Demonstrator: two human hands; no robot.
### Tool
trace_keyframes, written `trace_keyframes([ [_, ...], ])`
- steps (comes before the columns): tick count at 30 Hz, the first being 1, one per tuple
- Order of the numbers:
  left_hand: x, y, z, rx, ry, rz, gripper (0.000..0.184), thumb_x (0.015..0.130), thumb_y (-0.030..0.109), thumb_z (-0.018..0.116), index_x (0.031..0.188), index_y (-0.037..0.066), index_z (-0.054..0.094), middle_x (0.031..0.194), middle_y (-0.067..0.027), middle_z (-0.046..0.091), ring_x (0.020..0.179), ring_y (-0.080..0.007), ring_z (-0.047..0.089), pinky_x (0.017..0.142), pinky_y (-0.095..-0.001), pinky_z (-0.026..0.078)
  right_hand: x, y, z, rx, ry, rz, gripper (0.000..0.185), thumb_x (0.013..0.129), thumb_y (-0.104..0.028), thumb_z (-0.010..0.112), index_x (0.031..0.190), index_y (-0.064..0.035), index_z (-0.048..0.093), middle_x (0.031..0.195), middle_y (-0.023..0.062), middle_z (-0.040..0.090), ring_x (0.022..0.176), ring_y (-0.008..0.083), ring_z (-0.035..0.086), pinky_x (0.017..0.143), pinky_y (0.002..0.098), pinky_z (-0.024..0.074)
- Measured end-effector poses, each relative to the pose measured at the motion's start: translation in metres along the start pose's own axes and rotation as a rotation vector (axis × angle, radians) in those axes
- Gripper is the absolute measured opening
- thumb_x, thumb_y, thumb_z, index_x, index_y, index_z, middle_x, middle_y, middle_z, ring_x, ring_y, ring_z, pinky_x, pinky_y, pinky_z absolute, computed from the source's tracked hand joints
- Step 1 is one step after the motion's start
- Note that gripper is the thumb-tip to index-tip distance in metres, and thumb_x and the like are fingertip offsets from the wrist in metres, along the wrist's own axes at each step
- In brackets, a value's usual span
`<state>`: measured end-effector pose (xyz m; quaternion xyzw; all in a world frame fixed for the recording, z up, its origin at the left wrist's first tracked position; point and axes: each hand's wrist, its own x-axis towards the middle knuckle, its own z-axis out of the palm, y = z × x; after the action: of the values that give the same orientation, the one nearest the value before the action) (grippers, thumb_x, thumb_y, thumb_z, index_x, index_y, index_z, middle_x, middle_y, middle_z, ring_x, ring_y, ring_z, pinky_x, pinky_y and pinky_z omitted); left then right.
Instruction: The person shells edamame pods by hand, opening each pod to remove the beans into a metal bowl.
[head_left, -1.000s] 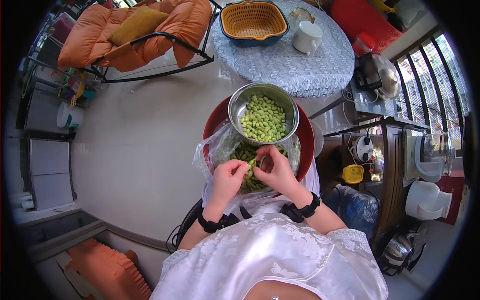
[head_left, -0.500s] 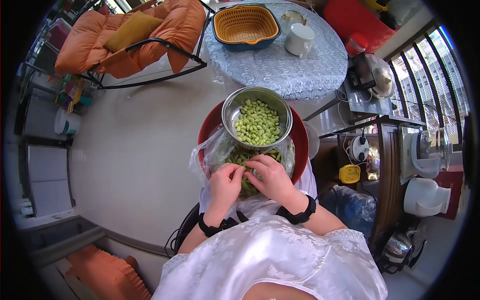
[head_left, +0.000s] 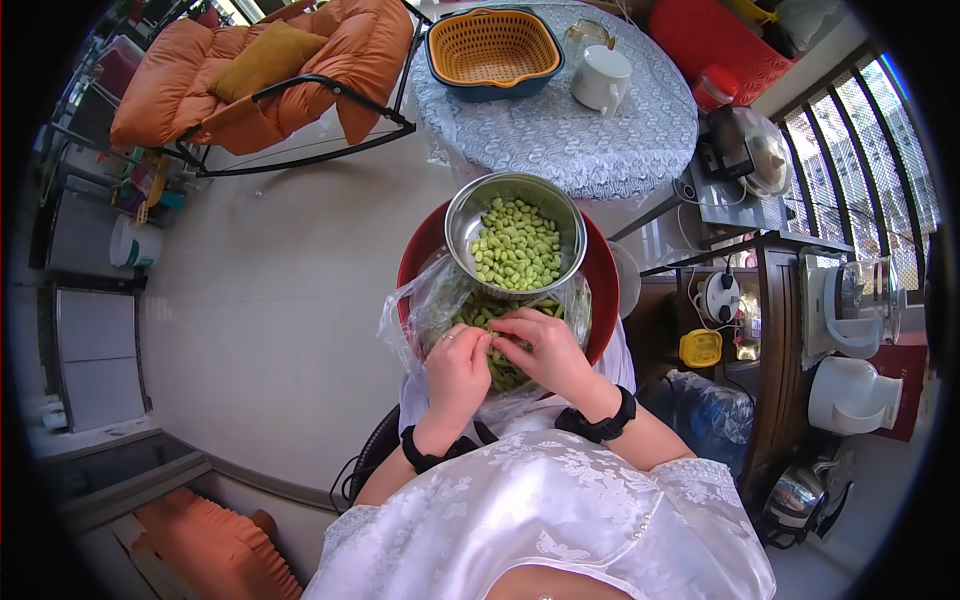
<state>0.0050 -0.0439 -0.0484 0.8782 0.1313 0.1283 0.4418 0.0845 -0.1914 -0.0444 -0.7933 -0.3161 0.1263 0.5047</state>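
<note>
My left hand point(head_left: 458, 368) and my right hand point(head_left: 545, 352) meet at the fingertips, both closed in a pinch. A small green bean pod point(head_left: 491, 334) seems to be between them, mostly hidden by the fingers. Beneath lie more green pods point(head_left: 508, 376) in a clear plastic bag point(head_left: 428, 296), inside a red basin point(head_left: 603, 300). A round steel bowl point(head_left: 459, 205) rests over the far part of the basin, with shelled pale green beans point(head_left: 515, 245) in it. Each wrist wears a black band.
Beyond the basin stands a table with a patterned cloth point(head_left: 560, 150), bearing an orange basket in a blue one point(head_left: 494, 50) and a white mug point(head_left: 601, 78). An orange rocking chair point(head_left: 270, 80) is at far left. On the right, a dark wooden shelf point(head_left: 780, 330) holds appliances.
My left hand has turned inward, its knuckles and a ring now showing, and its fingertips press closer to the right hand's. The bowl and basin stay put.
</note>
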Motion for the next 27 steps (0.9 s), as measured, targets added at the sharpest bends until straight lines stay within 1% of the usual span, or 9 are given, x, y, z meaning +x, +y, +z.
trace_keyframes([
  [5, -0.001, 0.001, 0.0, 0.078, 0.011, 0.093, 0.005, 0.088, 0.003, 0.065, 0.087, -0.001, 0.066, 0.082, -0.0162, 0.065, 0.077, -0.0371, 0.064, 0.068, -0.0442, 0.05, -0.002, 0.005, 0.005, 0.185, 0.027, 0.121, 0.019, 0.086, -0.006, 0.072, 0.104, 0.0017, 0.073, 0.097, 0.0139, 0.071, 0.078, 0.0247, 0.073, 0.069, 0.0329, 0.0592],
  [9, -0.002, 0.002, -0.001, 0.109, 0.01, 0.153, 0.005, 0.088, 0.004, 0.065, 0.087, -0.001, 0.067, 0.083, -0.0157, 0.065, 0.078, -0.0365, 0.064, 0.068, -0.0441, 0.05, -0.003, 0.0, 0.003, 0.168, 0.029, 0.219, 0.016, 0.086, -0.006, 0.072, 0.101, 0.0015, 0.073, 0.092, 0.0118, 0.069, 0.076, 0.0207, 0.073, 0.068, 0.0301, 0.0586],
  [12, -0.002, 0.002, -0.001, 0.105, 0.004, 0.124, 0.006, 0.087, 0.006, 0.066, 0.087, 0.001, 0.068, 0.084, -0.0141, 0.065, 0.081, -0.0354, 0.065, 0.071, -0.0449, 0.051, -0.002, -0.008, -0.001, 0.077, 0.1, 0.147, 0.015, 0.085, -0.004, 0.073, 0.099, 0.0, 0.073, 0.087, 0.0097, 0.067, 0.075, 0.0183, 0.072, 0.065, 0.027, 0.057],
  [14, -0.002, 0.002, -0.001, 0.099, -0.018, 0.08, 0.006, 0.086, 0.007, 0.067, 0.087, 0.001, 0.068, 0.083, -0.014, 0.066, 0.08, -0.0347, 0.065, 0.071, -0.0444, 0.052, 0.004, -0.018, -0.01, 0.058, 0.243, 0.027, 0.017, 0.083, -0.002, 0.074, 0.1, -0.0021, 0.072, 0.088, 0.0078, 0.066, 0.072, 0.0164, 0.069, 0.061, 0.0257, 0.0551],
  [15, -0.002, 0.002, -0.002, 0.099, -0.017, 0.08, 0.006, 0.086, 0.007, 0.067, 0.087, 0.001, 0.068, 0.083, -0.014, 0.066, 0.08, -0.0347, 0.065, 0.071, -0.0444, 0.052, 0.008, -0.02, -0.015, 0.058, 0.243, 0.027, 0.017, 0.083, -0.002, 0.074, 0.1, -0.0021, 0.072, 0.088, 0.0078, 0.066, 0.072, 0.0164, 0.069, 0.061, 0.0257, 0.0551],
  [18, -0.003, 0.006, -0.002, 0.063, -0.059, 0.034, 0.007, 0.086, 0.007, 0.068, 0.086, 0.0, 0.068, 0.083, -0.0141, 0.066, 0.079, -0.0349, 0.066, 0.071, -0.0436, 0.052, 0.03, -0.018, -0.029, -0.034, 0.452, -0.132, 0.023, 0.081, 0.003, 0.073, 0.102, -0.007, 0.072, 0.093, 0.0061, 0.065, 0.069, 0.0168, 0.065, 0.058, 0.0277, 0.0535],
  [21, -0.001, 0.011, -0.003, -0.013, -0.071, 0.008, 0.008, 0.086, 0.007, 0.068, 0.087, 0.0, 0.069, 0.082, -0.0141, 0.066, 0.078, -0.035, 0.066, 0.071, -0.0427, 0.052, 0.046, -0.019, -0.038, -0.134, 0.498, -0.107, 0.025, 0.08, 0.002, 0.073, 0.102, -0.0096, 0.073, 0.094, 0.0061, 0.065, 0.07, 0.019, 0.065, 0.058, 0.0288, 0.0536],
  [23, -0.001, 0.01, -0.003, -0.072, -0.059, -0.031, 0.008, 0.086, 0.007, 0.068, 0.088, 0.0, 0.069, 0.082, -0.0143, 0.067, 0.078, -0.035, 0.066, 0.07, -0.0421, 0.052, 0.047, -0.022, -0.039, -0.221, 0.495, -0.122, 0.025, 0.08, 0.0, 0.074, 0.103, -0.0105, 0.073, 0.097, 0.0066, 0.066, 0.071, 0.0211, 0.066, 0.057, 0.0297, 0.0541],
  [27, 0.0, 0.009, -0.004, -0.086, -0.034, -0.026, 0.009, 0.086, 0.007, 0.069, 0.09, -0.001, 0.069, 0.083, -0.0145, 0.067, 0.078, -0.0345, 0.066, 0.07, -0.0415, 0.052, 0.022, -0.028, -0.029, -0.122, 0.22, -0.078, 0.016, 0.08, -0.008, 0.078, 0.095, -0.0096, 0.073, 0.087, 0.006, 0.067, 0.073, 0.0209, 0.068, 0.058, 0.0313, 0.0546],
])
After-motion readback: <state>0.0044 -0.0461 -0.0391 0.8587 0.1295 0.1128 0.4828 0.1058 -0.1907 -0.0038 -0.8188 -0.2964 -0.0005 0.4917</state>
